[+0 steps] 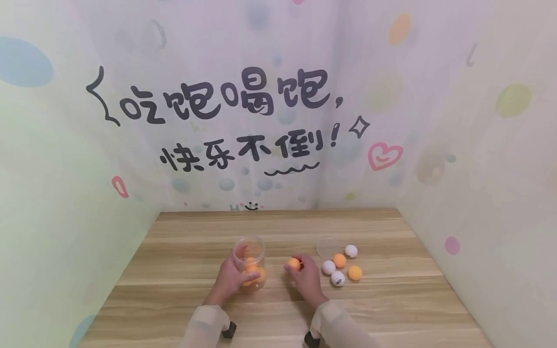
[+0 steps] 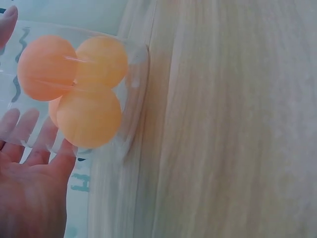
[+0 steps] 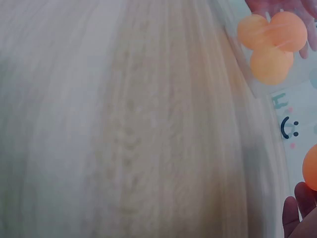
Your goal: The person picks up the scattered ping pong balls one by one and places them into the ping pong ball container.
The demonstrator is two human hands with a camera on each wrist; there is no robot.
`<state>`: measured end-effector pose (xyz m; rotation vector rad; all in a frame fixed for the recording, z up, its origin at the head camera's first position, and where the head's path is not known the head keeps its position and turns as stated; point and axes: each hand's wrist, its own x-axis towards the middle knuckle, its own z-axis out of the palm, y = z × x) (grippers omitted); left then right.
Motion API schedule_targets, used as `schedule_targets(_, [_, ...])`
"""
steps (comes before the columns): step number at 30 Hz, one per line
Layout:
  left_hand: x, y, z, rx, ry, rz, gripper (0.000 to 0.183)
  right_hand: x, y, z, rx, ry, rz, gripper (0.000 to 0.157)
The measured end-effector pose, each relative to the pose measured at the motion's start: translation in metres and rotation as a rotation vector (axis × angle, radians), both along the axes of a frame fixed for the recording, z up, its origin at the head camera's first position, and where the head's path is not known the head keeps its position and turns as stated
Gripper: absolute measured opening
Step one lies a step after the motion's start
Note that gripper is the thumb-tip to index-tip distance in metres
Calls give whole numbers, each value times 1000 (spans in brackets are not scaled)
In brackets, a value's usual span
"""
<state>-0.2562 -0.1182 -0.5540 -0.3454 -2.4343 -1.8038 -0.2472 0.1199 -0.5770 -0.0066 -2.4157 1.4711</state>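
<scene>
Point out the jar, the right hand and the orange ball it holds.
Jar (image 1: 261, 262): head view, wall below the rim.
Right hand (image 1: 308, 279): head view, its back.
Orange ball (image 1: 294, 264): head view, middle of its exposed side.

Tabletop: light wood grain, under the grip. Back wall, beyond the grip: pale, dark Chinese lettering; pink heart outline farther right. Left wall, left of grip: blue oval. Right wall, right of grip: coloured spots. Light soft.

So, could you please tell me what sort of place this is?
Probably a small booth: patterned walls enclose three sides of a wood-grain table, with large dark lettering at the back.
</scene>
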Motion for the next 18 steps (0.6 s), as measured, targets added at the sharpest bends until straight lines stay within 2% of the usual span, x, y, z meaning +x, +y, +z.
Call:
schedule_targets(2, [2, 0, 3, 8, -11, -11, 90, 0, -2, 3, -11, 7, 7, 34])
schedule_targets(7, [14, 2, 27, 17, -25, -48, 86, 0, -8, 11, -34, -18, 15, 37])
schedule_targets(8, [14, 1, 27, 20, -19, -52, 86, 0, -10, 12, -36, -26, 18, 38])
schedule_targets(14, [-2, -1, -3, 35, 9, -43, 88, 1, -15, 19, -58, 13, 40, 36])
schedule_targets(18, [-4, -2, -7, 31, 44, -55, 88, 1, -19, 22, -76, 99, 59, 35])
